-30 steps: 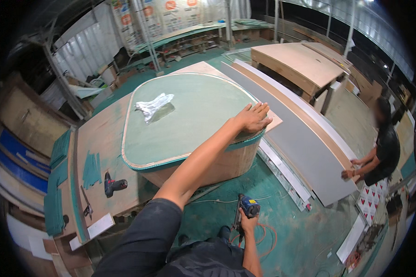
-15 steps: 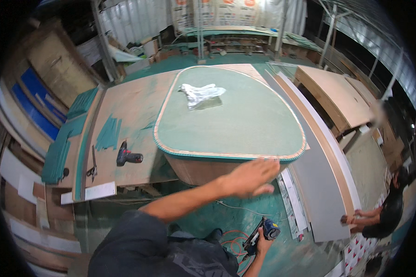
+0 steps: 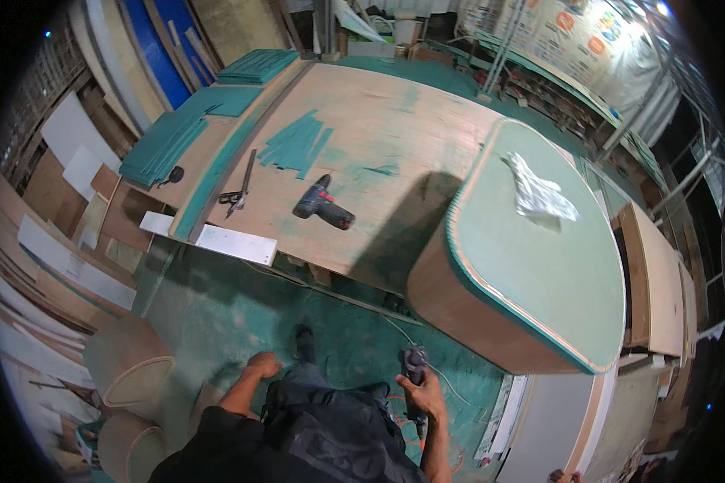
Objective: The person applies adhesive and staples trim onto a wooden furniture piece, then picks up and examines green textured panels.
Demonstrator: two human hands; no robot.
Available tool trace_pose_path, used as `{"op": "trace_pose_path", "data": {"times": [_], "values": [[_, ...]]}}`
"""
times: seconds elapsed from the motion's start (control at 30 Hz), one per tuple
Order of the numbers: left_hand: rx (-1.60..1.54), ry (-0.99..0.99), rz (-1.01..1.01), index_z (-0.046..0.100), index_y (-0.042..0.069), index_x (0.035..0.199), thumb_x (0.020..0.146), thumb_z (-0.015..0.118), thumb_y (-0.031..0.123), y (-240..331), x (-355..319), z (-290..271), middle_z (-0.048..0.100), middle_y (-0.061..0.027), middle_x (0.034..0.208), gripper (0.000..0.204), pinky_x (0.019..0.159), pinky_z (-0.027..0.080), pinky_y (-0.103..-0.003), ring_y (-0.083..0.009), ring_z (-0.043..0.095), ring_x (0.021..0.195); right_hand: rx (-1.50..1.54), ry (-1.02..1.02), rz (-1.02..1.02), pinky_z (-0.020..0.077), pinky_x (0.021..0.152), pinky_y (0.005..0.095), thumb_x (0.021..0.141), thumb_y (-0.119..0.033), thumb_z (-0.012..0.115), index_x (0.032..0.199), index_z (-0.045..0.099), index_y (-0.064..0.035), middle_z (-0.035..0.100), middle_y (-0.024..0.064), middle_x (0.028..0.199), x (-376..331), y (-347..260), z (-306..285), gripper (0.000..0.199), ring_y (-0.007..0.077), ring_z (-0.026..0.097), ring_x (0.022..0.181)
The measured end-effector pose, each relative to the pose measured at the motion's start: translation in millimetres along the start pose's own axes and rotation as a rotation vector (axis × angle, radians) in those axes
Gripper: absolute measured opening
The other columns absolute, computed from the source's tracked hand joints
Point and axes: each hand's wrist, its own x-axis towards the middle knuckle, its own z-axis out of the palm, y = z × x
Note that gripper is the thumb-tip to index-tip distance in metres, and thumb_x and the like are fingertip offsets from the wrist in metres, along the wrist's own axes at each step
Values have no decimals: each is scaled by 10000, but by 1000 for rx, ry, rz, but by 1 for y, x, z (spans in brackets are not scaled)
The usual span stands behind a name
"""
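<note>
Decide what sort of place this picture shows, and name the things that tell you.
Most likely a woodworking or furniture workshop: a cordless drill lies on a big plywood bench, a rounded plywood cabinet stands beside it, and offcut boards are stacked nearby.

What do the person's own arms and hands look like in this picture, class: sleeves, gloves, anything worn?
Both forearms are bare, coming in from the lower edge. The left hand and right hand wear no gloves. No watch, ring or band can be made out. Dark sleeves seem to end near the elbows, matching the dark clothing on the body below.
</note>
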Motion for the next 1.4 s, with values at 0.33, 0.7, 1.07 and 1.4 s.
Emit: {"op": "trace_pose_path", "data": {"times": [0.33, 0.7, 1.07, 1.4], "values": [[-598, 82, -199, 778, 49, 938, 924, 602, 564, -195, 72, 73, 741, -183, 922, 544, 945, 485, -487, -350, 701, 845, 110, -283, -559, 470, 759, 292, 933, -140, 668, 1344, 526, -21, 611, 38, 911, 146, -258, 183, 451, 140, 543, 810], [-526, 631, 58, 683, 81, 1002, 985, 538, 313, -312, 93, 85, 684, -150, 897, 274, 726, 493, -499, -348, 651, 846, 283, -456, -284, 514, 573, 301, 980, -323, 682, 1149, 605, -18, 639, 36, 842, 341, -367, 346, 357, 127, 592, 659], [-888, 76, -101, 325, 63, 1305, 973, 511, 479, -256, 118, 0, 521, -201, 1281, 563, 985, 379, -562, -379, 519, 1165, 286, -137, -268, 555, 621, 412, 1024, -381, 540, 945, 643, 63, 701, 194, 828, 448, -298, 363, 463, 263, 703, 659], [-2032, 254, 107, 132, 33, 1603, 977, 557, 598, -157, 158, -239, 341, -211, 1591, 944, 1182, 287, -507, -369, 334, 1467, 70, 32, -567, 455, 1035, 492, 896, -230, 649, 1355, 467, 57, 576, 341, 1265, 374, -328, 401, 572, 481, 573, 1180]]}}
